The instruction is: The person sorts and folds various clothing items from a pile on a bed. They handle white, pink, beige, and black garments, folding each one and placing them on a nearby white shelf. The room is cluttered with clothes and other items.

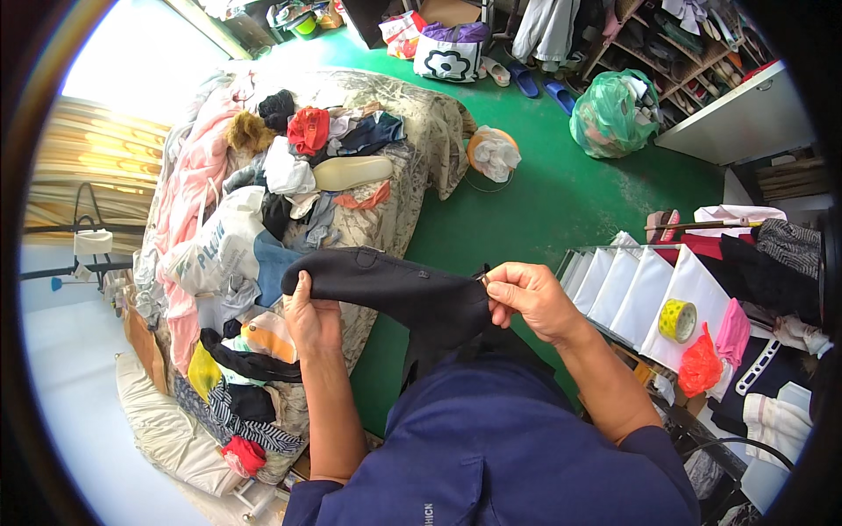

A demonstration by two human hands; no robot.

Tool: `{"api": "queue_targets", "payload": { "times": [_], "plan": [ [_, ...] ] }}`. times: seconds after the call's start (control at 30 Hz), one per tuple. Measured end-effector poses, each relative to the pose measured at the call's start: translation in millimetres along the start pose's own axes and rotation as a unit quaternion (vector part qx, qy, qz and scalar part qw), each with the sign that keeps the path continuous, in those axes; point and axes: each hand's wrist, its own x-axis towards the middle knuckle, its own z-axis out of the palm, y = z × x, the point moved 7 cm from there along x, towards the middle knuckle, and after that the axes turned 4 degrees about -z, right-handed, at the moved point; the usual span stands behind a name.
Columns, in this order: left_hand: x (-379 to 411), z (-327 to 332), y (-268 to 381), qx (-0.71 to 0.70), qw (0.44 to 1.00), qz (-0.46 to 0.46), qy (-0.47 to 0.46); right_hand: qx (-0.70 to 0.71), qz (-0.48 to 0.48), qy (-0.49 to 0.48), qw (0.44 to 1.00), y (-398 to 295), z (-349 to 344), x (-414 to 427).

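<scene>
A long, curved black fabric piece (pixel 395 289), perhaps a brace or padded support, is stretched level in front of my body. My left hand (pixel 314 322) grips its rounded far-left end, thumb up over the near face. At the other end, the thumb and fingers of my right hand (pixel 526 296) pinch a small dark strap or buckle (pixel 483 275). Its exact kind is too small to tell. Below the piece is my dark blue shirt (pixel 460 434).
To the left is a bed (pixel 434 118) heaped with clothes, a printed white bag (pixel 214 246) and a cream insole-shaped pad (pixel 352 172). On the right, a white shelf unit (pixel 631 296) holds yellow tape (pixel 677 320). A green plastic bag (pixel 615 115) sits on the green floor (pixel 526 210).
</scene>
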Motion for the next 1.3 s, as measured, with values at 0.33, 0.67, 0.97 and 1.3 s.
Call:
{"api": "queue_targets", "payload": {
  "times": [0.33,0.67,0.97,1.3],
  "plan": [
    [-15,22,-17,-0.039,0.997,-0.048,-0.049,-0.012,0.009,-0.007,1.0,0,-8,1],
    [-24,49,-17,-0.044,0.992,-0.037,-0.112,-0.031,0.004,-0.001,1.0,2,-24,-1],
    [-43,66,-13,-0.064,0.963,-0.091,-0.244,0.057,-0.015,0.072,0.996,49,-37,3],
    [-102,89,-27,0.172,0.905,-0.155,-0.356,0.147,-0.008,0.269,0.952,131,-69,14]
  ]
}}
